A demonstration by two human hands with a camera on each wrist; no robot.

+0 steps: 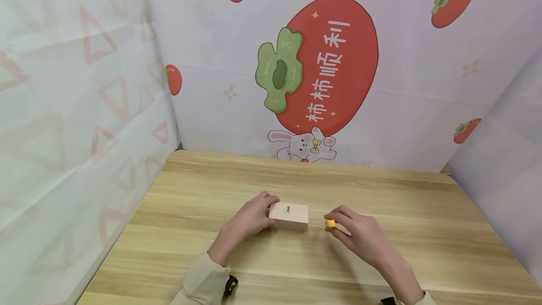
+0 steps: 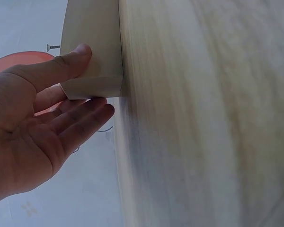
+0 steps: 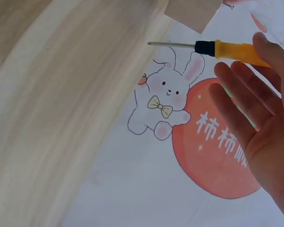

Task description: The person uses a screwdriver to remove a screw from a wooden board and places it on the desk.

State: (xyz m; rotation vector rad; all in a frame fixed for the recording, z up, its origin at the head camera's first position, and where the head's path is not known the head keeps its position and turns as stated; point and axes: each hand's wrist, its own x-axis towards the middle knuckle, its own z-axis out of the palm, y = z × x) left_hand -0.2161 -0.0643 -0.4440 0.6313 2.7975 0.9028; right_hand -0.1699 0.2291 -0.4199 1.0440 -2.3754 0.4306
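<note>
Screw [image 1: 288, 209] in wooden block [image 1: 291, 220], left hand [image 1: 252, 215] around block's end, right hand [image 1: 359, 233] around screwdriver [image 3: 236, 51].

From six o'clock of the surface [image 1: 271, 267], the head camera looks forward-down; nearer, tilted wrist views share the block [image 2: 97, 28], eleven o'clock in left, one in right.

we look over a wood-grain table [image 1: 406, 189] toward a pale backdrop [image 1: 406, 74], where a large red persimmon [image 1: 351, 69] with a green leafy top [image 1: 290, 46] carries white characters [image 1: 323, 81]. beneath it we see a cartoon rabbit [image 1: 299, 145] wearing a yellow bow [image 1: 315, 146]. smaller persimmons [image 1: 456, 4] dot the cloth; at left, we find a sheet [image 1: 63, 84] printed with faded triangles [image 1: 86, 36].
</note>
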